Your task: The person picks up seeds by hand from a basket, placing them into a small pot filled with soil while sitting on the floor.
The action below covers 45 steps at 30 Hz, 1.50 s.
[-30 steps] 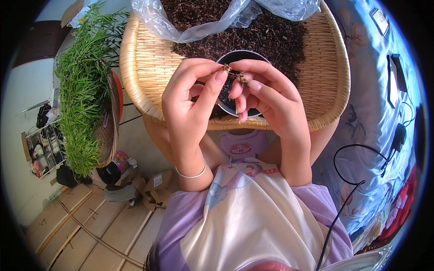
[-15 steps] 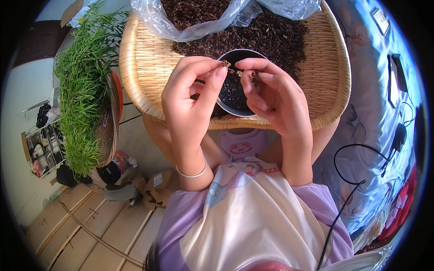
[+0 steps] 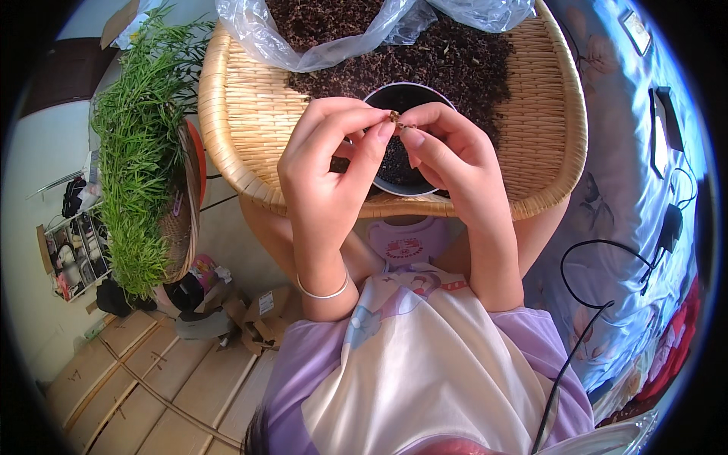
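Note:
My left hand [image 3: 326, 155] and my right hand [image 3: 459, 159] meet at the fingertips above a dark bowl [image 3: 413, 95]. Between the left thumb and forefinger is a small brown dried seed pod [image 3: 394, 117]. The right thumb and forefinger pinch at its other side, where a thin bit of the same dried stuff shows. Tiny dark seeds [image 3: 396, 165] lie in the bowl, partly hidden behind my fingers. The bowl stands at the near edge of a woven straw tray [image 3: 254, 114], and a heap of dried dark brown pods [image 3: 470, 68] spreads behind it.
A clear plastic bag [image 3: 341, 54] with more dried material sits at the tray's far side. Leafy green stalks in a basket [image 3: 140, 159] stand left. Flattened cardboard [image 3: 189, 387] covers the floor at lower left. On the right are a blue bedspread [image 3: 607, 205] and a black cable [image 3: 565, 364].
Both hands have come together. The fingertips, apart before with a bit in each, now nearly touch over the bowl. The right thumb has closed in toward its forefinger.

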### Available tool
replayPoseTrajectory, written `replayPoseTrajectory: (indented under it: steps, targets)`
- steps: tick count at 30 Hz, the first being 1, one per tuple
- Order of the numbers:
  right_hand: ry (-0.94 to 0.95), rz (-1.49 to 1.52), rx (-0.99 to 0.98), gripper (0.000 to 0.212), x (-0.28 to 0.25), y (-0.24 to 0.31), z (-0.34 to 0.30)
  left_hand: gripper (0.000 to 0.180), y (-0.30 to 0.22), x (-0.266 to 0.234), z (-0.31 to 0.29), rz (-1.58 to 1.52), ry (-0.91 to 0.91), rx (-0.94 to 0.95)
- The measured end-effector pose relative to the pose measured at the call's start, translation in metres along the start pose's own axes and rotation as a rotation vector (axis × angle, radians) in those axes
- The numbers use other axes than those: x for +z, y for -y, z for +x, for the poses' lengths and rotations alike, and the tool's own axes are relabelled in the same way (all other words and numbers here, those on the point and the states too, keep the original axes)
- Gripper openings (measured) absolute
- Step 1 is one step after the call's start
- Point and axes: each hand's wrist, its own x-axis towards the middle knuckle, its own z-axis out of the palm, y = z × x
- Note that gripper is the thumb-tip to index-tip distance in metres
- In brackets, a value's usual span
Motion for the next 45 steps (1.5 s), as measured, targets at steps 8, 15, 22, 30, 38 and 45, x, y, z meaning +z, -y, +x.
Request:
replayPoseTrajectory:
  steps: [8, 15, 22, 30, 38, 45]
  targets:
    - [-0.037, -0.064, -0.007, 0.017, -0.001, -0.002, -0.001, 0.009, 0.0, 0.002, 0.0, 0.066, 0.025, 0.062]
    - [-0.078, -0.244, -0.113, 0.017, 0.0, -0.015, 0.0, 0.008, 0.0, 0.002, 0.001, 0.103, 0.026, 0.103]
    - [-0.104, -0.384, -0.212, 0.018, 0.0, -0.021, 0.002, 0.008, -0.001, 0.002, 0.001, 0.095, 0.024, 0.054]
    - [0.039, 0.224, 0.096, 0.02, -0.006, 0.005, -0.003, 0.008, -0.003, -0.008, 0.002, -0.188, -0.031, -0.18]
    - [0.088, 1.344, -0.028, 0.025, -0.023, -0.006, 0.002, 0.012, -0.02, -0.028, 0.05, 0.22, 0.001, -0.041]
    - [0.035, 1.422, -0.065, 0.04, -0.018, -0.008, 0.004, 0.026, 0.027, -0.041, 0.164, 0.744, 0.323, 0.195]
